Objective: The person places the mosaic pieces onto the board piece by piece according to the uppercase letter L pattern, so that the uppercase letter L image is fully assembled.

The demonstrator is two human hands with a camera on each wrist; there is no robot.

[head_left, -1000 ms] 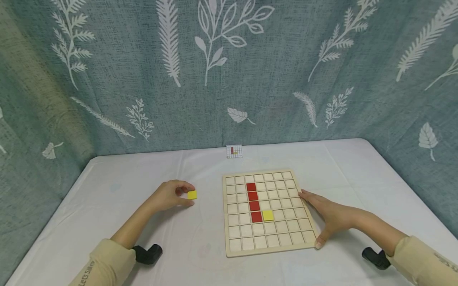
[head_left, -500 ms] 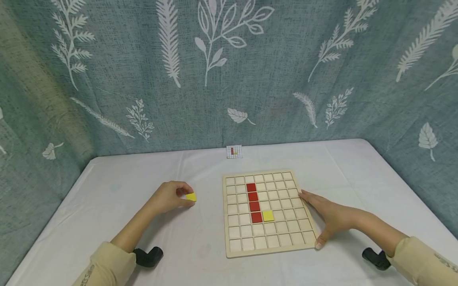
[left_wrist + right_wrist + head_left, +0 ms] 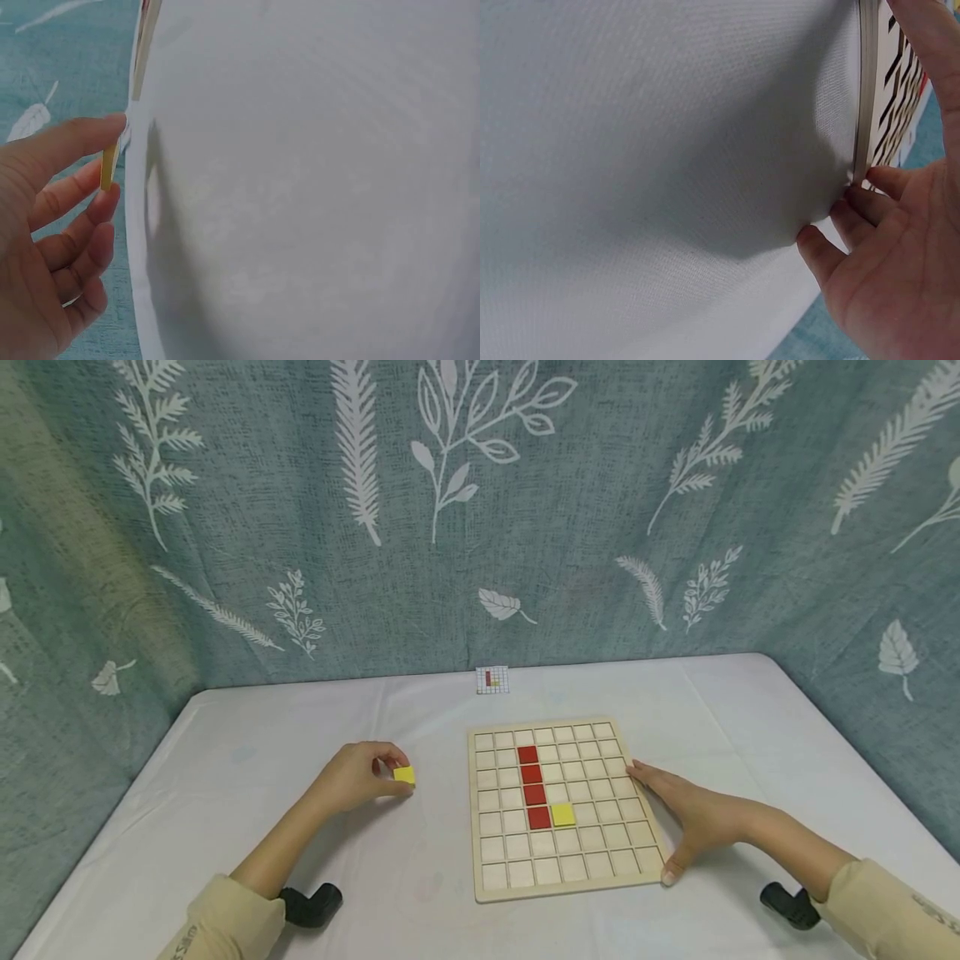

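My left hand [image 3: 358, 777] pinches a small yellow square tile [image 3: 404, 776] between thumb and fingertips, left of the board and above the white cloth. Seen from the left wrist, the yellow tile [image 3: 109, 166] stands edge-on below the thumb, with the other fingers loosely bent. A pale wooden grid board [image 3: 492, 846] lies on the table, bearing a column of several red tiles [image 3: 534, 794] and one yellow tile [image 3: 562, 814] right of the lowest red one. Along the board's right edge, my right hand [image 3: 701, 814] touches with spread fingers, its thumb at the near corner.
A small card [image 3: 492, 680] printed with a grid and red and yellow squares lies at the table's back edge. White cloth [image 3: 420, 877] covers the table. Behind it hangs a blue-green curtain [image 3: 570, 635] with white leaves. Dark devices [image 3: 312, 906] sit at both wrists.
The yellow tile in my left hand has tilted and turned slightly between the fingertips, with the hand shifting only a little. My right hand and the tiles on the board have stayed put.
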